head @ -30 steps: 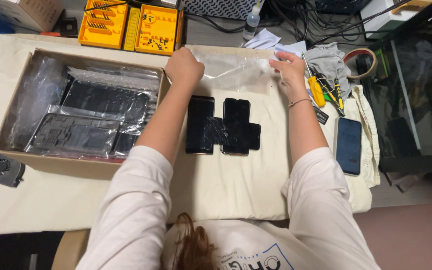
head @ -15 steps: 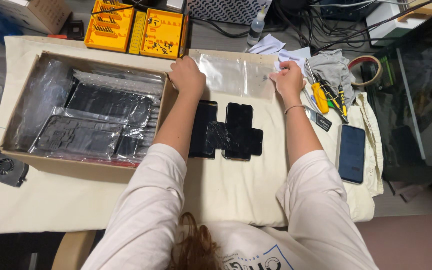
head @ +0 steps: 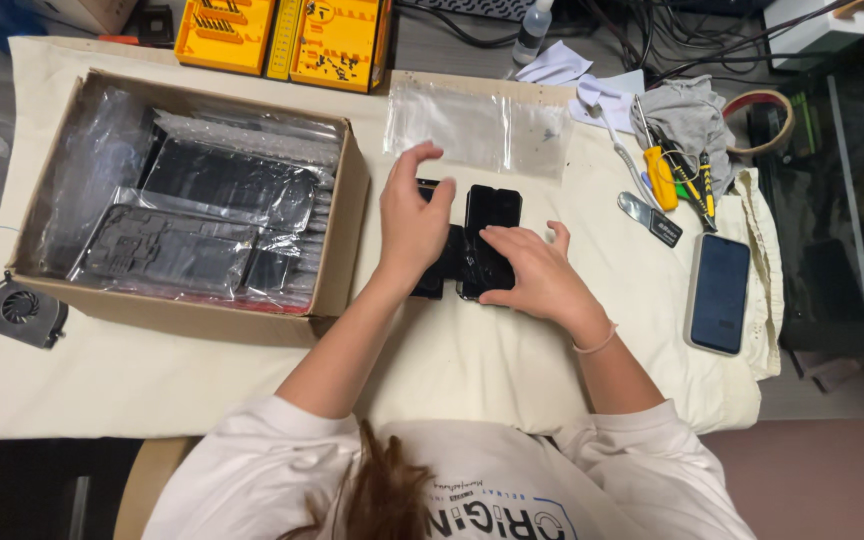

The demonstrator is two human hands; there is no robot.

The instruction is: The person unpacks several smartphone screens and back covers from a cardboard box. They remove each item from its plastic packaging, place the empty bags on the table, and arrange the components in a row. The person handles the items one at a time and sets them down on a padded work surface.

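Two black phone-shaped panels (head: pixel 492 215) lie side by side on the cream cloth (head: pixel 472 360), a little in front of me. My left hand (head: pixel 414 225) hovers over the left panel with fingers spread and curled, covering most of it. Fingers of my right hand (head: pixel 537 270) rest flat on the lower part of the right panel. A clear plastic bag (head: pixel 477 125) lies flat on the cloth just beyond the panels, touched by neither hand.
A cardboard box (head: pixel 337 255) of plastic-wrapped black parts stands at the left. Yellow parts trays (head: pixel 287 40) sit at the back. Screwdrivers (head: pixel 662 175), a grey rag, a tape roll (head: pixel 757 120) and a phone (head: pixel 719 292) lie at the right. A small fan (head: pixel 22 312) sits at the far left.
Both hands have let go of the clear bag at the back and come down toward me onto the two black panels. The bag now lies flat.
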